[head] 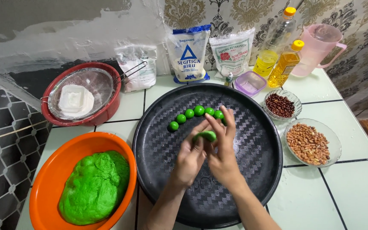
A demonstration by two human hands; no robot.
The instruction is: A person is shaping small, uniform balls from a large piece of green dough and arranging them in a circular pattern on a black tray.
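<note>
Green dough lump (205,135): soft, light, likely tacky; pressed between fingers of left hand (191,156) and right hand (222,151), both closed on it. Handle gently, cupped all round.

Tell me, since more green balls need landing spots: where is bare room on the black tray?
The black tray is bare right of both hands and along its left side beside the orange bowl. Crowded: the far arc where green balls sit.
</note>
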